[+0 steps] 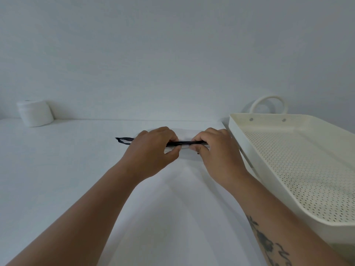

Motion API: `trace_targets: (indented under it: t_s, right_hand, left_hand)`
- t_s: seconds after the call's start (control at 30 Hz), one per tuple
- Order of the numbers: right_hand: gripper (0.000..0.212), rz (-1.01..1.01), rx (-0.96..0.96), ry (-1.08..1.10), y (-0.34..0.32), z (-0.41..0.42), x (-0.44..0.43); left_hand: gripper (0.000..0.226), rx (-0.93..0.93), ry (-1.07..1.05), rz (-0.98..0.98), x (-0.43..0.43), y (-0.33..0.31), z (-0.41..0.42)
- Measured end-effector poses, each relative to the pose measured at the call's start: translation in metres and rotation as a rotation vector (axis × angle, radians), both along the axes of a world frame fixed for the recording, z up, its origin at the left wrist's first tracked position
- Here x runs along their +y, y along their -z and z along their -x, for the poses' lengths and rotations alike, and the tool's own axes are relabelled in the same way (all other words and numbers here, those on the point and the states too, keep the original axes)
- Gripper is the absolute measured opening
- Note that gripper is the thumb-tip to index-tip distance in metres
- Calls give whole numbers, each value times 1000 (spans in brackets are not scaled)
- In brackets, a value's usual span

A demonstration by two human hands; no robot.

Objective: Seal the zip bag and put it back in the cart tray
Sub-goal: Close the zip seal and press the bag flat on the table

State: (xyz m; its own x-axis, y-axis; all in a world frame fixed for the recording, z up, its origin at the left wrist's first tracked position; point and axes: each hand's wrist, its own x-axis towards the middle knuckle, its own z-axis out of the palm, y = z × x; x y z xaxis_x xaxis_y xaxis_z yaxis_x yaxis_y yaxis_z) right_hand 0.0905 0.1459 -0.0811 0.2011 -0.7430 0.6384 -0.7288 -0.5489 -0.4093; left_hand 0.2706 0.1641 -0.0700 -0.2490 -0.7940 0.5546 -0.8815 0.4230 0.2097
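Head view: both hands pinch the zip bag (182, 144) along its dark zip strip, left hand (153, 150) and right hand (217, 152) side by side, fingers (173, 140) clamped on it, low over the white surface (57, 169); cart tray (299, 160) just right, tissue roll (35, 113) far left.

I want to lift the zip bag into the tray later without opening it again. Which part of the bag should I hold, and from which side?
Probably the dark zip strip along the zip bag's near edge, pinched from above: it looks like the stiffest part, and both the left hand and the right hand already pinch it. The cart tray is on the right.
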Motion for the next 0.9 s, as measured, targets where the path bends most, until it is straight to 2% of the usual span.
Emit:
trace_targets:
  t_s: [0.33, 0.43, 0.57, 0.7, 0.9]
  right_hand:
    - [9, -34, -85, 41, 0, 7, -5]
    - [9, 8, 6, 100, 2, 1, -1]
    - [37, -4, 210, 109, 3, -4, 5]
    - [10, 60, 185, 69, 1, -6, 5]
    - [11, 25, 134, 153, 2, 2, 0]
  left_hand:
    - [13, 25, -79, 47, -2, -2, -15]
    - [10, 32, -70, 8, -3, 2, -14]
    - [9, 5, -42, 18, -2, 3, -5]
    - [8, -3, 4, -1, 2, 1, 0]
    - [4, -9, -39, -10, 4, -4, -1]
